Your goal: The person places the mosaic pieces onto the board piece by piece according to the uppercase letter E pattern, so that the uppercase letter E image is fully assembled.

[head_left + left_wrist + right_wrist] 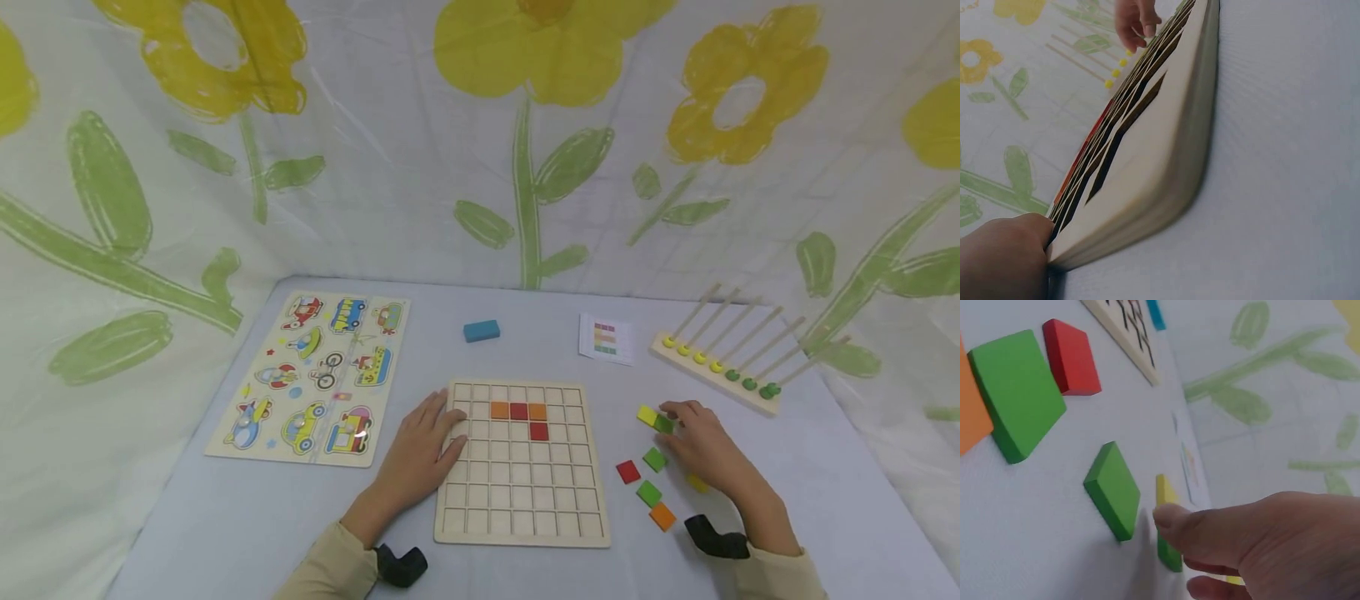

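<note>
A wooden grid board (pixel 521 498) lies in the middle of the table, holding orange and red square tiles (pixel 518 411) in a short row and one red tile (pixel 538 432) below. My left hand (pixel 422 446) rests along the board's left edge, fingertips on its rim; in the left wrist view part of that hand (pixel 1007 253) shows at the board's corner. To the right, my right hand (pixel 701 446) holds a green tile (pixel 663 423) between thumb and fingers, beside a yellow tile (pixel 647 414). The thumb (pixel 1188 528) partly covers these two tiles in the right wrist view.
Loose green (pixel 649 493), red (pixel 628 472), orange (pixel 663 517) and yellow (pixel 697 483) tiles lie around the right hand. Behind stand a bead peg rack (pixel 720 375), a pattern card (pixel 606 339) and a blue block (pixel 482 331). A picture puzzle (pixel 307 379) lies at left.
</note>
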A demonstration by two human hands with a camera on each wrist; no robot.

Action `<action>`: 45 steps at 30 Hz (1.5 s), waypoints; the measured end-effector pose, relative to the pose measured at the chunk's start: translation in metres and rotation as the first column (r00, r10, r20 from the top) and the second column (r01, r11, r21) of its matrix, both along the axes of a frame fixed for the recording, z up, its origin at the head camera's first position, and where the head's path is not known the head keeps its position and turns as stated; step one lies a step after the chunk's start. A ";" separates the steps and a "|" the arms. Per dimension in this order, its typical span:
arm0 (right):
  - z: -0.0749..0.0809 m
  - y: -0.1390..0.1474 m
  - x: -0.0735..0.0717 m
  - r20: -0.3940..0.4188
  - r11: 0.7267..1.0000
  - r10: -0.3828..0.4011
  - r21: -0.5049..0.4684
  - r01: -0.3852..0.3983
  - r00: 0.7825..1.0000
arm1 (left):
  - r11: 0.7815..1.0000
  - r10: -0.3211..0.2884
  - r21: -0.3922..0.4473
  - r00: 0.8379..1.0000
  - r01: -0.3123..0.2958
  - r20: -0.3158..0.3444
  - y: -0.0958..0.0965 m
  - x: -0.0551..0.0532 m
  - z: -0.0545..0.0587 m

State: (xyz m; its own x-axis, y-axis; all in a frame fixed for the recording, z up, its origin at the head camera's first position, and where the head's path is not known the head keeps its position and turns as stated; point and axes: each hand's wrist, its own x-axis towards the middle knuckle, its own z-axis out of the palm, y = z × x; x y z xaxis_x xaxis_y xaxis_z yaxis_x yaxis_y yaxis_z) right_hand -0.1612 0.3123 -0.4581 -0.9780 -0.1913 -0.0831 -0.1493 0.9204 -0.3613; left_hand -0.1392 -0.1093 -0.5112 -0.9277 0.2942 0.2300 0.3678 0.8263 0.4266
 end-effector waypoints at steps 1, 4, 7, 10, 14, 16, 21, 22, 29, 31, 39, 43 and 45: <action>-0.002 0.001 -0.001 -0.004 1.000 0.005 -0.007 -0.005 1.000 | 1.000 0.000 -0.001 1.000 0.000 0.000 0.000 0.000 0.000; -0.006 0.002 -0.002 -0.036 1.000 0.028 -0.011 -0.029 0.999 | 1.000 0.000 -0.004 1.000 0.000 -0.001 0.000 -0.001 -0.001; -0.007 0.002 -0.003 -0.068 0.998 0.054 -0.012 -0.055 0.996 | 1.000 0.000 -0.004 1.000 0.000 -0.001 0.000 0.000 -0.001; -0.007 0.004 -0.003 -0.077 0.998 0.057 -0.003 -0.058 0.995 | 1.000 0.001 -0.003 1.000 -0.001 -0.003 0.000 0.000 -0.001; -0.007 0.006 -0.003 -0.061 0.999 0.053 0.000 -0.053 0.997 | 1.000 0.002 0.000 1.000 -0.002 -0.019 0.000 0.000 -0.001; -0.007 0.007 -0.002 -0.057 0.998 0.057 -0.007 -0.058 0.997 | 1.000 -0.001 0.005 0.999 0.001 -0.040 0.000 0.000 -0.001; -0.006 0.005 0.003 -0.054 0.998 0.055 -0.011 -0.056 0.997 | 1.000 -0.006 0.017 0.997 0.007 -0.076 0.000 0.001 0.000; -0.004 0.003 0.004 -0.050 0.999 0.053 -0.010 -0.053 0.997 | 1.000 -0.007 0.016 0.997 0.008 -0.076 0.000 0.001 0.000; 0.010 -0.026 0.012 -0.084 0.992 0.126 -0.002 -0.126 0.989 | 1.000 -0.011 0.025 0.998 0.013 -0.065 0.000 0.001 0.000; 0.013 -0.039 0.013 -0.104 0.988 0.155 -0.009 -0.157 0.982 | 1.000 -0.011 0.026 0.997 0.013 -0.072 0.000 0.001 -0.001; 0.017 -0.093 0.013 -0.184 0.931 0.361 0.007 -0.366 0.914 | 1.000 -0.001 0.009 0.998 0.001 -0.061 0.001 0.000 -0.001; 0.012 -0.112 0.013 -0.186 0.907 0.412 -0.003 -0.420 0.892 | 1.000 -0.004 0.014 0.998 0.005 -0.068 0.001 0.000 0.000; 0.010 -0.118 0.014 -0.178 0.894 0.440 -0.002 -0.447 0.880 | 1.000 -0.006 0.017 0.998 0.007 -0.066 0.001 0.001 0.000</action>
State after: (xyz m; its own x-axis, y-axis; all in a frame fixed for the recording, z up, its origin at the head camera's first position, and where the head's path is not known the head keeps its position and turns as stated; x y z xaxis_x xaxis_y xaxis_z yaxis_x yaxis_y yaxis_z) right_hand -0.1476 0.1941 -0.4482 -0.7885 -0.6080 0.0932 -0.6005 0.7281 -0.3307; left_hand -0.1387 -0.1087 -0.5111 -0.9085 0.2955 0.2955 0.4008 0.8165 0.4156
